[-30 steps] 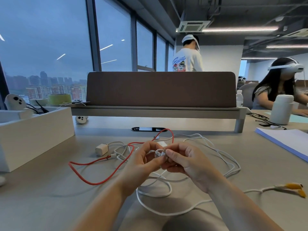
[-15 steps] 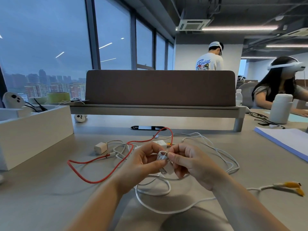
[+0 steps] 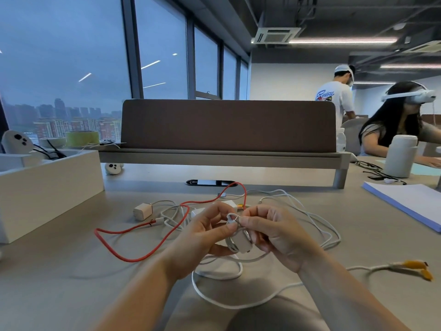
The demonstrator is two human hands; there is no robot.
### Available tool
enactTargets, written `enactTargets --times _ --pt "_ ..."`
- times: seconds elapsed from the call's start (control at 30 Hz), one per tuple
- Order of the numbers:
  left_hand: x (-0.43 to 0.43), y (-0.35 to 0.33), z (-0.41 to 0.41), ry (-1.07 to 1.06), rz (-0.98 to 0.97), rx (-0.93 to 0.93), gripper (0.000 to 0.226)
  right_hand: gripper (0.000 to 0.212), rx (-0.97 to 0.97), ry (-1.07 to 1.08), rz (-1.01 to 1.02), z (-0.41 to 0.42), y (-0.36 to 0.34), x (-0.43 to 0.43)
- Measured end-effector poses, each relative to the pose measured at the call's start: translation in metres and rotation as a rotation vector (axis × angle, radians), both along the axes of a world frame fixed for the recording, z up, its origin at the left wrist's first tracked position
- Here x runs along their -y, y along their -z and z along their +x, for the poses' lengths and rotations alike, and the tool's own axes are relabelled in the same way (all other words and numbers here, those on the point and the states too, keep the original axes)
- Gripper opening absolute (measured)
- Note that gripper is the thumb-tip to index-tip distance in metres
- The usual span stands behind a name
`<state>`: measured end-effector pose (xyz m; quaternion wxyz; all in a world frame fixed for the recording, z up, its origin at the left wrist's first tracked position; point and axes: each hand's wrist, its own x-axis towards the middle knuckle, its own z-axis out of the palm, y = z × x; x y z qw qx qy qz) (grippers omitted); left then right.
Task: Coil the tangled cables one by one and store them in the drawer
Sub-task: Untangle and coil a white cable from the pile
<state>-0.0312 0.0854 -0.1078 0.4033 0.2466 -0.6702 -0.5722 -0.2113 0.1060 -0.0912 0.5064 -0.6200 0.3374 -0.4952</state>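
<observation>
Currently left hand (image 3: 202, 235), right hand (image 3: 279, 237) both pinch white cable (image 3: 236, 244) coil between grips.

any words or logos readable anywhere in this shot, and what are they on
Blue script lettering on the back of the standing person's white t-shirt: too blurred to read.
No text visible on the white cable, white charger, white bottle or paper stack.
</observation>
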Motion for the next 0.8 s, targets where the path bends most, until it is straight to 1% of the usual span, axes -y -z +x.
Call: enactTargets --times 0.2,0.23,0.33,0.37,0.47,0.57,0.67,0.8 --pt "-0.004 -0.002 -0.001 -0.044 -0.041 0.064 0.022 0.008 -0.002 0.045 0.001 0.003 0.003 -0.001" --pt "-0.005 -0.003 -0.002 -0.063 -0.052 0.070 0.022 0.007 -0.010 0.064 -0.017 0.003 0.002 -0.001" --pt "-0.009 -0.005 -0.006 -0.127 -0.089 0.061 0.014 0.013 -0.016 0.122 -0.093 0.005 0.002 -0.002" --pt "-0.010 -0.006 -0.007 -0.141 -0.098 0.057 0.013 0.011 -0.007 0.138 -0.111 0.006 0.003 -0.002" --pt "-0.012 -0.006 -0.010 -0.168 -0.112 0.059 0.012 0.005 -0.005 0.180 -0.139 0.008 0.006 -0.001" --pt "-0.013 -0.006 -0.011 -0.192 -0.124 0.071 0.012 0.005 -0.036 0.218 -0.174 0.010 0.009 0.003" --pt "-0.013 -0.007 -0.011 -0.222 -0.140 0.089 0.010 0.004 -0.027 0.236 -0.199 0.010 0.011 0.005" --pt "-0.012 -0.007 -0.012 -0.270 -0.211 0.143 0.009 0.004 -0.034 0.274 -0.264 0.009 0.012 0.005"
